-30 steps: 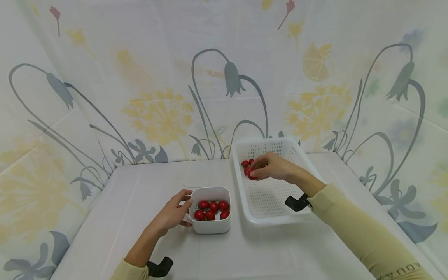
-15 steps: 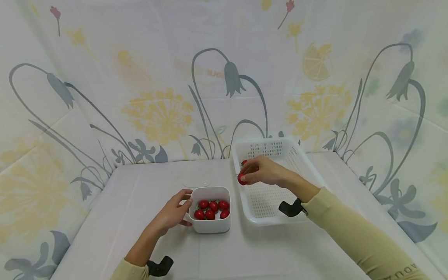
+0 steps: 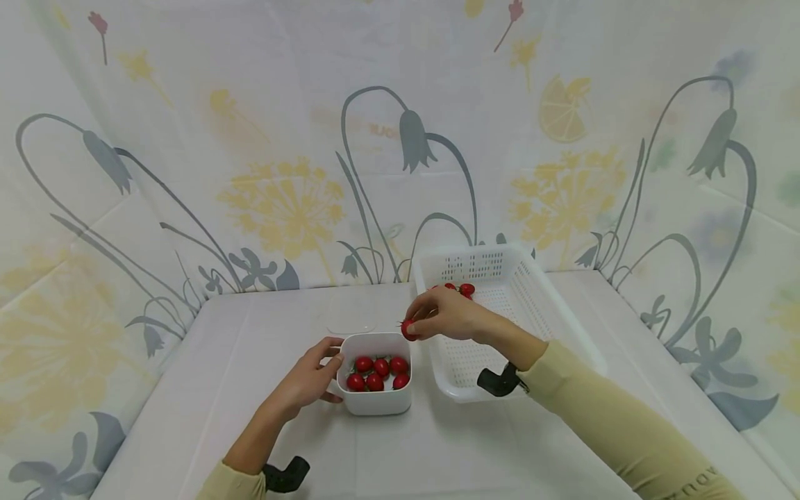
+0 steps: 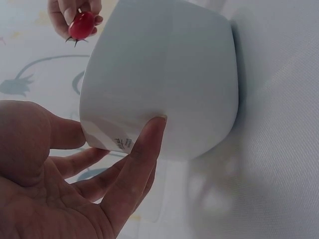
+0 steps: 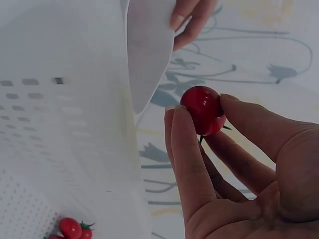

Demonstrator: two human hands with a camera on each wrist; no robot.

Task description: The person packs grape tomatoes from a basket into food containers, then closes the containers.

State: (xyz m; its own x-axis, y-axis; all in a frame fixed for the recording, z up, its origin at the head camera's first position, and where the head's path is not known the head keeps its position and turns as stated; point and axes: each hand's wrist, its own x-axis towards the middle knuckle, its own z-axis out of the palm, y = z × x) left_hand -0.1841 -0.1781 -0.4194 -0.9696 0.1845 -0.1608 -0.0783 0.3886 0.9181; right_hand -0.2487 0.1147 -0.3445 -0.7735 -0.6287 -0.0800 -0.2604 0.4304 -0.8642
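Red tomato (image 3: 409,329), pinched in right hand (image 3: 446,316), has shifted from over basket (image 3: 464,397) to outside it, near box (image 3: 378,404). Transfer part-way: tomato not yet inside. Left hand (image 3: 314,375) grips box side.

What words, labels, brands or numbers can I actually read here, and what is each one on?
"ADU", as best I can read it, on the right sleeve; any further letters are unclear.
A small printed label on the white box, in the left wrist view: too small to read.
A faint orange mark on the flowered backdrop: too blurred to read.
I can make out no numbers.
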